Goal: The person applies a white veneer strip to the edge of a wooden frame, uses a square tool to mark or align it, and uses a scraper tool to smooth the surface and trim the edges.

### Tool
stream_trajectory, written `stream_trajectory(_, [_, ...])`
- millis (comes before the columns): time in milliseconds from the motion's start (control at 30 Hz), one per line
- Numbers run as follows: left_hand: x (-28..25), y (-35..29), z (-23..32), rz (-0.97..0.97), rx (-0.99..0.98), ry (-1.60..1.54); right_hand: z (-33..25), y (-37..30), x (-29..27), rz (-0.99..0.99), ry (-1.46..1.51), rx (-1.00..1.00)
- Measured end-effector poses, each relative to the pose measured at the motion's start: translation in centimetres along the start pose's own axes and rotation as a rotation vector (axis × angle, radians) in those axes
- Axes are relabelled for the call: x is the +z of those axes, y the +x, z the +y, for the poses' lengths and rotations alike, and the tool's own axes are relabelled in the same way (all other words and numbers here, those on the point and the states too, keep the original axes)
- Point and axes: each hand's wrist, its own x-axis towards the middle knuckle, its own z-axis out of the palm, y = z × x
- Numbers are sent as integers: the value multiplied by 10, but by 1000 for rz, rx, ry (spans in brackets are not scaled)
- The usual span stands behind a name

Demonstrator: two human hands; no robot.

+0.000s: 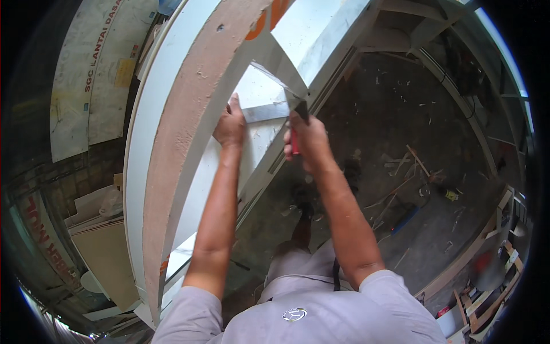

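My left hand (231, 125) is closed at the left end of a flat grey strip (266, 112), its thumb pointing up; part of its fingers is hidden. The strip lies crosswise inside a white panelled frame (197, 200). At the strip's right end, my right hand (309, 139) is wrapped round a tool with a red grip (295, 141) and a black upper part. The tool's working end is hard to make out against the frame edge. A curved brown-edged board (197, 83) rises just left of my left hand.
Dark floor on the right carries scattered scraps, a thin wooden stick (419, 160) and a blue tool (405, 219). Stacked boards (109, 258) lean at the left, beside a large pale panel (94, 74). Wood offcuts (495, 286) are piled at the lower right.
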Motion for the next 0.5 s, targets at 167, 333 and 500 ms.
stream_trajectory(167, [3,-17,-16,-15,39,75,6,-23,-6,55,50,62])
stream_trajectory(333, [9,-3,-9,-10,47,65,-3,3,1,18,10,-18])
stream_trajectory(500, [8,2,-5,-40,23,95,-3,-3,-4,4,28,-7])
